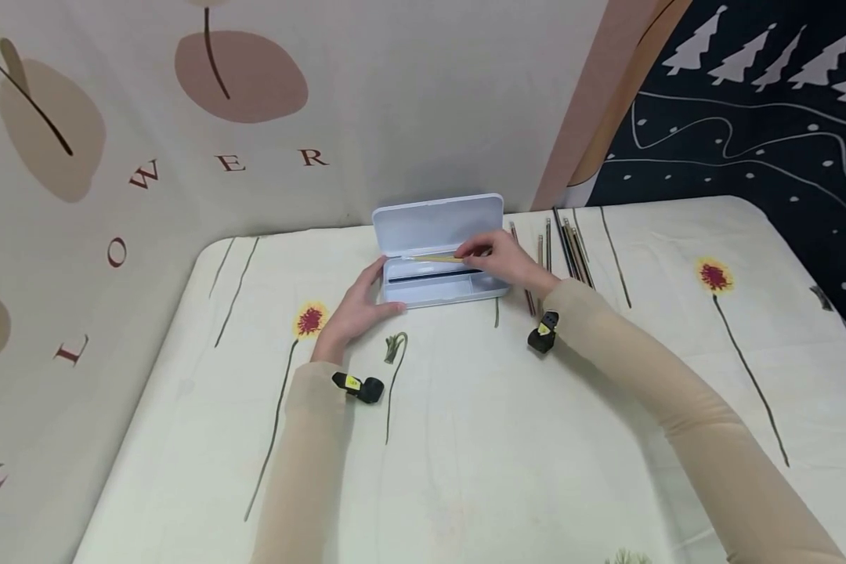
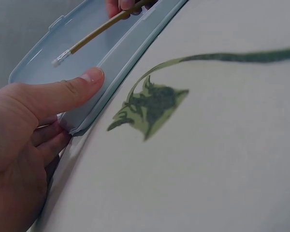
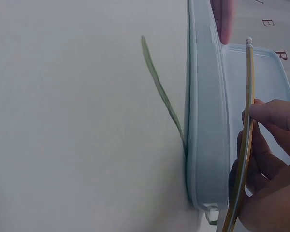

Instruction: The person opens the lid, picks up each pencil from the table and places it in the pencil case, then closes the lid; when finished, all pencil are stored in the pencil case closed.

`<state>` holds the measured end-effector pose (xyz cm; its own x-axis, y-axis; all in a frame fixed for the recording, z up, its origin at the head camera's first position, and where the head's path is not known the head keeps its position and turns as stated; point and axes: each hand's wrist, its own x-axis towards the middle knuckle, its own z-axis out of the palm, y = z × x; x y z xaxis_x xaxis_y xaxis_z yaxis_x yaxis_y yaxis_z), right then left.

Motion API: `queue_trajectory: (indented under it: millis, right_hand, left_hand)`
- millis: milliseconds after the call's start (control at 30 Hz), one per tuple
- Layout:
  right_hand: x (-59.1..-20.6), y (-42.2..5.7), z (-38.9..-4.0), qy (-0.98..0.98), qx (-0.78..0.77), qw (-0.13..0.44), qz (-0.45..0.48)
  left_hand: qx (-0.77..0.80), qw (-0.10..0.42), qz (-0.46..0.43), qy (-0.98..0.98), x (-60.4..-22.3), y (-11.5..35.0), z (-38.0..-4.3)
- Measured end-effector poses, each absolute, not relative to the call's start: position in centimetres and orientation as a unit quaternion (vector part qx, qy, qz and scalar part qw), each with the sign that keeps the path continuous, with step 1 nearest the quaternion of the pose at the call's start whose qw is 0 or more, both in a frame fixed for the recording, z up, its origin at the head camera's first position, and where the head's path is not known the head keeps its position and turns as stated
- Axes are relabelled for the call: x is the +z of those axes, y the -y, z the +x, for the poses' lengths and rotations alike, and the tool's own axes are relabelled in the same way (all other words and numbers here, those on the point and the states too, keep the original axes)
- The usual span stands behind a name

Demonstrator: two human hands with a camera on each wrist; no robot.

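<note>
— Which step was in hand, and where was the yellow pencil [image 1: 435, 258]?
— It seemed the putting-in step: the right hand [image 1: 504, 259] pinched it over the open pencil case [image 1: 426, 294], whose left end the left hand [image 1: 356, 310] gripped
— And the next move?
— It called, I think, for lowering it level, near the dark stick [image 1: 423, 276] inside the case

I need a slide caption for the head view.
Left hand grips an open case; right hand holds a yellow pencil over it.
</note>
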<state>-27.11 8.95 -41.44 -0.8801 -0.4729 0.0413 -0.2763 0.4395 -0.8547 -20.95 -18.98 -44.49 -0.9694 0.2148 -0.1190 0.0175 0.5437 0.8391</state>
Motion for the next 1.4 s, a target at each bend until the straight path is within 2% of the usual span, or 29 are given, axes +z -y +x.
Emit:
queue_trajectory:
  millis: [500, 767, 1233, 1400]
  right_hand:
    - [-42.1, -6.7, -27.8, -0.837, -0.466, 0.092, -0.272]
    - [-43.0, -5.8, -27.6, -0.854, -0.445, 0.112, -0.247]
    - [-43.0, -6.7, -27.5, -0.851, -0.444, 0.123, -0.253]
    - [-42.8, -7.6, -27.3, -0.851, -0.451, 0.111, -0.246]
  left_hand:
    - [0.48, 0.107, 0.061, -0.868, -44.6, 18.9, -21.1]
    - [0.481, 0.109, 0.057, -0.868, -44.6, 18.9, -21.0]
    - [0.482, 0.101, 0.061, -0.868, -44.7, 18.8, -21.0]
    - [0.479, 0.102, 0.056, -0.87, -44.6, 18.8, -20.9]
